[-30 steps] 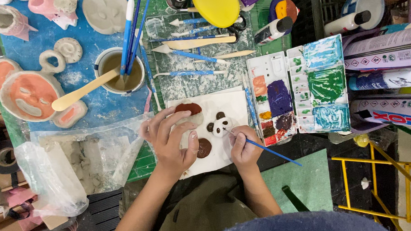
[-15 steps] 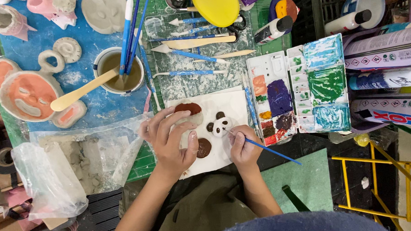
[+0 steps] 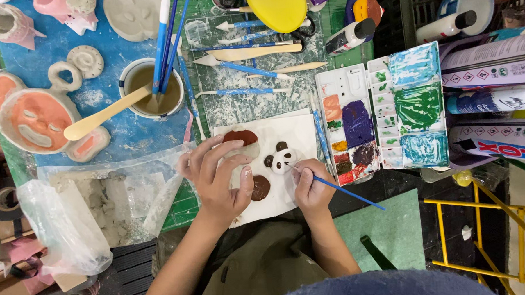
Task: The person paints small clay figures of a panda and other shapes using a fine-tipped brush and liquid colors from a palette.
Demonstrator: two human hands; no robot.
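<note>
A small white clay panda head point(image 3: 282, 159) with dark brown ears lies on a white sheet point(image 3: 297, 132). My right hand point(image 3: 310, 188) grips a thin blue paintbrush point(image 3: 348, 193), its tip touching the panda's face. My left hand point(image 3: 216, 177) rests flat on the sheet with fingers spread, covering a pale clay piece whose brown-painted top point(image 3: 240, 136) shows beyond the fingertips. A round brown clay piece point(image 3: 260, 187) lies by my left thumb.
A paint palette point(image 3: 383, 111) with several colours sits right of the sheet. A cup of murky water point(image 3: 150, 87) holds brushes and a wooden spatula. Clay tools point(image 3: 253, 52) lie behind, clay faces point(image 3: 31, 118) at left, a plastic bag point(image 3: 73, 212) near left, a yellow frame point(image 3: 492, 238) at right.
The brush tip has shifted slightly on the panda's face. Both hands stay where they were.
</note>
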